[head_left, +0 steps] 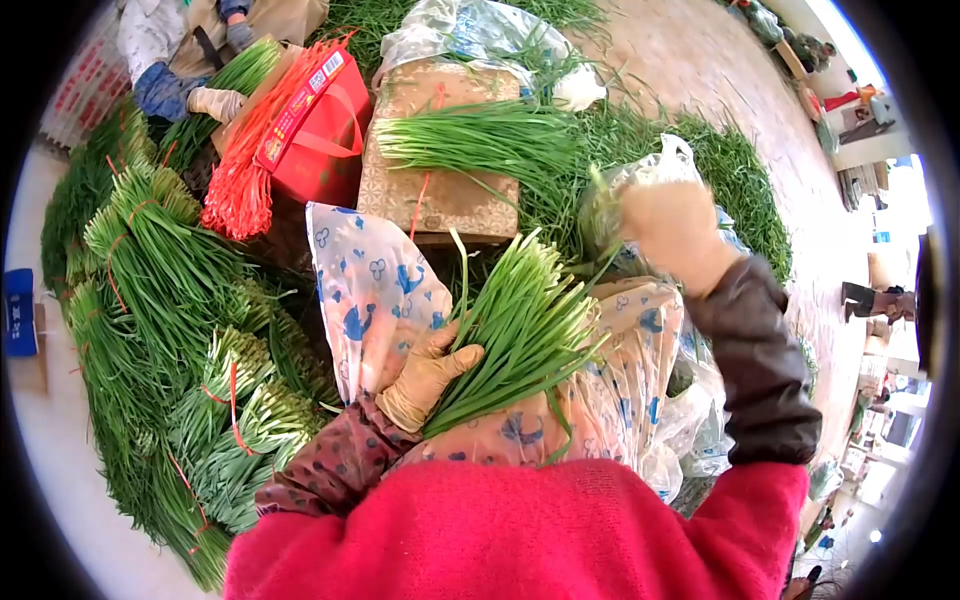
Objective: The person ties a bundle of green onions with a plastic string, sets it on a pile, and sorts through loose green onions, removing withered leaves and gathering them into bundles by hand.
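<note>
My left hand (432, 378), in a tan glove, is wrapped round a loose bunch of green stalks (515, 335) over my lap. The pale ends of the bunch point up and to the right. Off to the right, my right hand (672, 232) is raised and smeared by motion, so its fingers cannot be made out; blurred green bits show just left of it. A patterned plastic sheet (375, 290) covers my lap. Ahead, a second bunch of green stalks (480, 138) lies across a patterned block (400, 190), with a red tie under it.
A red bag (318, 130) with a bundle of red ties (245, 175) stands front left. Tied green bundles (160, 250) are piled at the left. A co-worker's gloved hand (215, 103) touches greens at the upper left. Loose greens (735, 175) cover the floor ahead and right.
</note>
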A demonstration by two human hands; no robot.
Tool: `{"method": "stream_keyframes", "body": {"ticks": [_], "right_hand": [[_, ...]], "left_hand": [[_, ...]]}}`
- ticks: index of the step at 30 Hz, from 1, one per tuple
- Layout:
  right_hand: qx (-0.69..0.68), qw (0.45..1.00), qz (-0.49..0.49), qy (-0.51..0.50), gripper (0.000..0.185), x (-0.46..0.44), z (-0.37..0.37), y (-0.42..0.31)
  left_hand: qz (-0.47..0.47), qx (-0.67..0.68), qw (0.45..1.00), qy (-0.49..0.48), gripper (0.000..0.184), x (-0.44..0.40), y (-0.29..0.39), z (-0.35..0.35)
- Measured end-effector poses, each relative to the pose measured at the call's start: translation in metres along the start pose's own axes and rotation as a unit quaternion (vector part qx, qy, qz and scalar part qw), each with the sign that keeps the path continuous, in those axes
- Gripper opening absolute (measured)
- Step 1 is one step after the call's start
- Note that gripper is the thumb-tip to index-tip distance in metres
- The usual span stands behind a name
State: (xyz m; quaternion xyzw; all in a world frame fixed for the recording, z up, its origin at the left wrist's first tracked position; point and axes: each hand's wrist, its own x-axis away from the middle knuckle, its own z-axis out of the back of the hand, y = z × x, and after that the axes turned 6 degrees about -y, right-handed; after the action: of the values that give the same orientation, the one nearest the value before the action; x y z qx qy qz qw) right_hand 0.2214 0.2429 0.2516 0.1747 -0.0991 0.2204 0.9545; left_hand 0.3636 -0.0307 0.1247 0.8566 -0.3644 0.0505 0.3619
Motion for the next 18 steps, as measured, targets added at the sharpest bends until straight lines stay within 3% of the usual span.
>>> {"method": "stream_keyframes", "body": {"ticks": [2, 4, 6, 8, 9, 10, 13, 14, 15, 17, 18], "right_hand": [[0.079, 0.991, -0.108, 0.022, 0.016, -0.02, 0.001, 0.036], [-0.049, 0.982, -0.178, 0.029, 0.026, -0.035, 0.014, 0.063], [-0.011, 0.976, -0.218, -0.008, 0.051, -0.04, 0.018, 0.056], [-0.149, 0.967, -0.173, -0.114, 0.072, -0.047, 0.03, 0.021], [-0.305, 0.944, -0.073, -0.097, 0.073, -0.048, 0.021, 0.0], [-0.453, 0.888, 0.027, -0.077, 0.073, -0.046, 0.007, -0.023], [-0.535, 0.826, 0.136, -0.113, 0.065, -0.051, -0.003, -0.087], [-0.57, 0.79, 0.15, -0.17, 0.057, -0.056, 0.0, -0.1], [-0.574, 0.787, 0.148, -0.17, 0.057, -0.059, 0.001, -0.107], [-0.652, 0.695, 0.109, -0.283, 0.036, -0.063, 0.007, -0.112], [-0.677, 0.697, 0.082, -0.221, 0.03, -0.063, 0.014, -0.102]], "left_hand": [[-0.007, -0.003, 1.0, 0.004, 0.046, 0.0, -0.001, 0.001], [-0.012, -0.012, 1.0, -0.003, 0.046, -0.001, 0.0, 0.002], [-0.018, -0.023, 1.0, -0.006, 0.045, 0.0, 0.0, 0.004], [-0.02, -0.018, 1.0, -0.002, 0.043, -0.001, -0.002, 0.005], [-0.023, -0.019, 1.0, 0.002, 0.042, 0.0, 0.003, -0.001], [-0.021, -0.017, 1.0, 0.004, 0.042, 0.0, 0.003, -0.001], [-0.01, 0.005, 1.0, 0.001, 0.046, -0.001, 0.002, 0.0], [-0.01, 0.007, 1.0, -0.001, 0.046, 0.0, 0.002, 0.001], [-0.01, 0.007, 1.0, -0.003, 0.046, 0.0, 0.002, 0.001], [-0.017, -0.01, 1.0, 0.001, 0.046, 0.0, 0.005, 0.001], [-0.027, -0.025, 0.999, 0.004, 0.047, -0.001, 0.006, 0.0]]}}
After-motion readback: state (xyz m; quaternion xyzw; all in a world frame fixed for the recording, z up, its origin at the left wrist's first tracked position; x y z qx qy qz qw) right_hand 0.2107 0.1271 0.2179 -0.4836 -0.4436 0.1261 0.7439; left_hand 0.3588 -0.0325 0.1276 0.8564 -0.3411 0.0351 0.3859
